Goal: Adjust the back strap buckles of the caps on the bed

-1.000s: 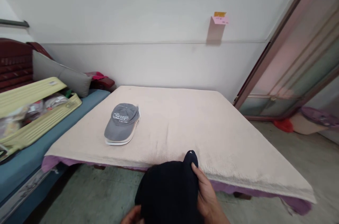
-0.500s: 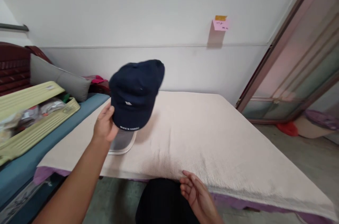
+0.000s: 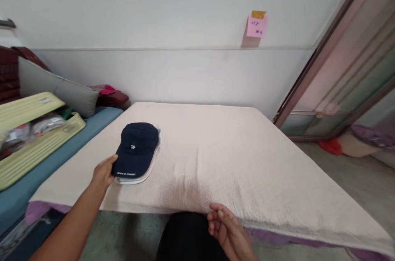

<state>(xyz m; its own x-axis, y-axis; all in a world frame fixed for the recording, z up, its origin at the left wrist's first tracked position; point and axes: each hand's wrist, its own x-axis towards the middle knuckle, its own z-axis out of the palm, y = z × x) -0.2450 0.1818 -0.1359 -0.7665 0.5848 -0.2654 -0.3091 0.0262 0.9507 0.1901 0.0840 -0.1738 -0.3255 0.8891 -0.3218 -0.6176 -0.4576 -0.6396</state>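
Note:
My left hand pinches the left side of the brim of a navy baseball cap. White letters show on its front, and white lettering runs along the brim edge. The cap rests on top of a pale cap, whose white rim peeks out below and to the right; most of that lower one is hidden. Near the front edge of the cloth-covered table, by my knee, my right hand hangs with loosely curled fingers and nothing in it.
A cream cloth covers the table, slightly wrinkled near the front. At left are a yellow-green ridged case with bagged items and a grey cushion. A pink note is taped to the wall. A framed glass door stands at right.
My left hand has brought the navy cap down and to the left, from the air onto the pale cap. My right hand has barely moved. The view has shifted slightly.

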